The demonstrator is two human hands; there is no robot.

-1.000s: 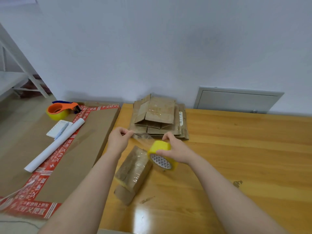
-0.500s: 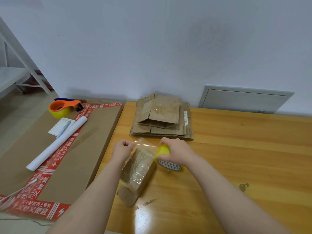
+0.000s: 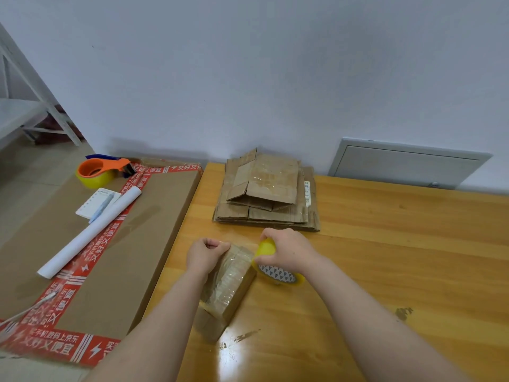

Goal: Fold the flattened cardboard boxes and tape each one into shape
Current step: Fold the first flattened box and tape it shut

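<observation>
I've got the small box [image 3: 228, 282] dead centre in the head view. It's lying on its side on the wooden table [image 3: 399, 244], its long axis running from seven o'clock up to one o'clock, and its top face is shiny with clear wrap. My left hand [image 3: 205, 255] sits at the box's far end on the ten o'clock side, knuckles touching the cardboard. The fingers are curled in tight and pinch the free end of the tape strip [image 3: 242, 244]. That strip is faint, but I can trace it across to the right hand [image 3: 289, 252] at the box's two o'clock. That hand is wrapped over the yellow tape roll [image 3: 275, 271], which is tipped so its patterned core faces me, just beside the box's right edge.

Out at twelve o'clock from the box, near the wall, the stack of flattened boxes [image 3: 267, 194] lies flat with the top piece partly unfolded. Over at nine o'clock a big flat carton [image 3: 96, 257] with red printed tape butts against the table edge. A white paper roll [image 3: 91, 232] lies on it, with a notepad [image 3: 93, 202] and a pen [image 3: 102, 206] beside the roll. An orange tape dispenser [image 3: 99, 169] sits at the carton's far end, about ten o'clock. At two o'clock a grey panel [image 3: 407, 164] is set in the wall behind the table.
</observation>
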